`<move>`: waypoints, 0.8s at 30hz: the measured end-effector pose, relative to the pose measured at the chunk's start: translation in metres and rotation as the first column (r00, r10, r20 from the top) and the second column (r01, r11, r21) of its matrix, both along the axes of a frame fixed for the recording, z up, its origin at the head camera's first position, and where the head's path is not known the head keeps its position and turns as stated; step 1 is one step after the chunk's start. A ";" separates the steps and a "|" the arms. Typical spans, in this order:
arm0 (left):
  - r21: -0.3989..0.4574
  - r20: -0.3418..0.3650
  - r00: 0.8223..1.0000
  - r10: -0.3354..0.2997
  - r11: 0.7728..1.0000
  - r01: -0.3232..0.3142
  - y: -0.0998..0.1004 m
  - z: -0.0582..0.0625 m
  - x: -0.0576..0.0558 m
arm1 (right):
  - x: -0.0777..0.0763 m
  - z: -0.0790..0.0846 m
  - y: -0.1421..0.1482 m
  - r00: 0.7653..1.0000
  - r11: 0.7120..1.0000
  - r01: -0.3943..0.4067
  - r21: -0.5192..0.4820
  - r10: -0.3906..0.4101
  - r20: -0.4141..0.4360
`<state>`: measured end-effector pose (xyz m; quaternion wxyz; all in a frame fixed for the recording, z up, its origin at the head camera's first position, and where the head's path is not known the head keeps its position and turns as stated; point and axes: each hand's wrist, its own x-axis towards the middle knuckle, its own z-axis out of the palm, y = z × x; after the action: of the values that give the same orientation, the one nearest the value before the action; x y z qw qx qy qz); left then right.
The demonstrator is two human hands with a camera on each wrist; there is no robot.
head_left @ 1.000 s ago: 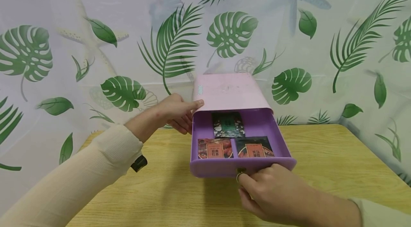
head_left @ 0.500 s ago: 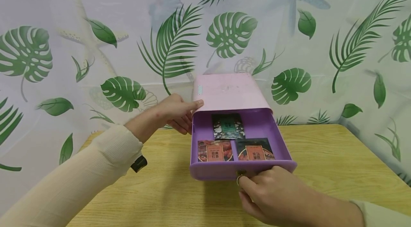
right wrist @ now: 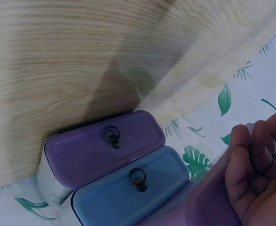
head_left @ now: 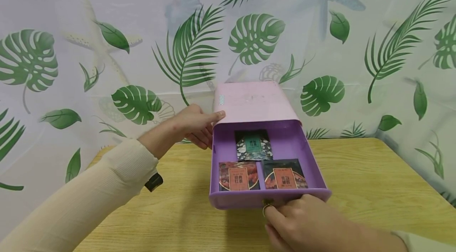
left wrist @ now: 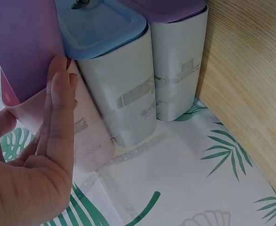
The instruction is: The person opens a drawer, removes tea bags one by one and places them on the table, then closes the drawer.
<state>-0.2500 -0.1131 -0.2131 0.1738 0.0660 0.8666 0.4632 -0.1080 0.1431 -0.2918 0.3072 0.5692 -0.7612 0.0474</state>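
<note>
A pink case [head_left: 254, 101] has its purple drawer [head_left: 285, 137] pulled well out towards me. Three flat tea sachets lie in the drawer: a green one [head_left: 253, 145] behind, a red one [head_left: 238, 176] front left, a black and orange one [head_left: 285, 174] front right. My left hand [head_left: 194, 123] steadies the case at its front left corner, thumb on top, straight fingers along the side. At the drawer's front my right hand [head_left: 303, 224] pinches the ring pull [head_left: 268, 202] with curled fingers. In the right wrist view those fingers overlap the purple drawer front.
Under the pink case are a blue drawer [right wrist: 133, 188] and another purple drawer [right wrist: 105, 146], both closed, with ring pulls. They stand on a wood-grain table [head_left: 171, 204]. A leaf-print cloth [head_left: 142, 46] hangs behind. A black strap [head_left: 154, 182] is at my left wrist.
My right hand has drawn the drawer further out towards me, so more of the tea sachets shows. My left hand has kept its place on the case.
</note>
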 end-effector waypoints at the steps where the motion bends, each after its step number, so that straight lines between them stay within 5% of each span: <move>1: -0.001 -0.001 1.000 0.001 1.000 -0.001 0.000 0.000 0.000 | 0.001 0.000 0.001 1.000 1.000 0.006 0.012 -0.006 0.030; 5: -0.003 -0.006 1.000 0.001 1.000 -0.001 0.000 0.000 0.000 | 0.003 -0.002 0.001 0.996 0.999 0.022 0.046 -0.026 0.088; 15: 0.005 -0.002 1.000 0.003 1.000 -0.003 0.001 -0.001 0.001 | 0.003 -0.009 0.004 0.999 0.998 0.029 0.057 -0.031 0.043; 24: 0.006 -0.001 1.000 0.002 1.000 -0.002 0.001 -0.002 0.000 | 0.010 0.003 0.004 0.992 0.996 0.029 0.080 -0.038 0.117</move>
<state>-0.2504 -0.1119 -0.2153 0.1726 0.0659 0.8653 0.4660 -0.0983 0.1475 -0.2884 0.2396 0.5641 -0.7888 0.0462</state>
